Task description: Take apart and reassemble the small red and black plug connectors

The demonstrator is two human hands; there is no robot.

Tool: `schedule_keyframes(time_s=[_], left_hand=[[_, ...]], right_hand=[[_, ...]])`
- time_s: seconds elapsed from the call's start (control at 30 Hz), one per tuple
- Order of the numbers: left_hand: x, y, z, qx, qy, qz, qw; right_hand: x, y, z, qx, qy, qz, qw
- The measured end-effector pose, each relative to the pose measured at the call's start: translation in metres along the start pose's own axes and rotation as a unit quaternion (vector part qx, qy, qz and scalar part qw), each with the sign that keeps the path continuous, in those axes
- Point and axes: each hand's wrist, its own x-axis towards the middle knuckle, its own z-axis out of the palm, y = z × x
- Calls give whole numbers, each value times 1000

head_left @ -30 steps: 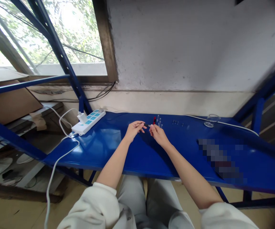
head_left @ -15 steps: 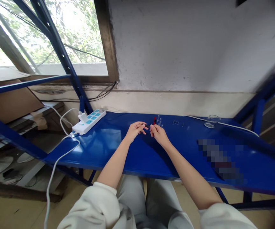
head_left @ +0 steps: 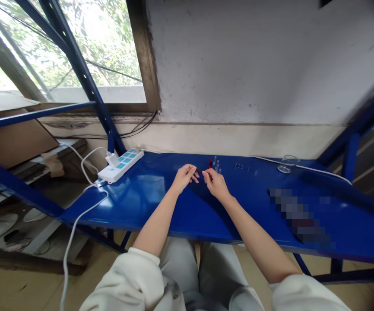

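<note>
Power strip [head_left: 120, 167]: white, lying near the left end of the table [head_left: 135, 203], well apart from the hands.
Left hand [head_left: 184, 178]: thumb and forefinger pinch the left end of a slim dark piece [head_left: 199, 171], other fingers loosely curled.
Slim dark piece: held above the table between both hands; probably light and stiff, perhaps smooth enough to roll in the fingers, so best gripped near its ends.
Red piece [head_left: 210, 163]: on the table just beyond the right hand [head_left: 214, 180].
Right hand: fingertips pressed together, seemingly pinching the dark piece's right end; the exact contact is hidden.
Clear pieces [head_left: 217, 165]: grouped beside the red one; likely light, best lifted by their sides.
Glass [head_left: 289, 162]: farther right, probably fragile and slippery.
</note>
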Motion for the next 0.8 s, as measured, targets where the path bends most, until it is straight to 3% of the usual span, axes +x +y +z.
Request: schedule_keyframes(time_s=[0.27, 0.6, 0.8], left_hand=[[-3, -4, 2, 100, 35, 22, 994], [-3, 6, 0, 29, 122, 3, 992], [-1, 4, -1, 23, 104, -7, 994]], right_hand=[[0, -2, -1, -42, -22, -13, 999], [-1, -2, 1, 27, -2, -48, 998], [1, 3, 6, 47, -11, -18, 999]])
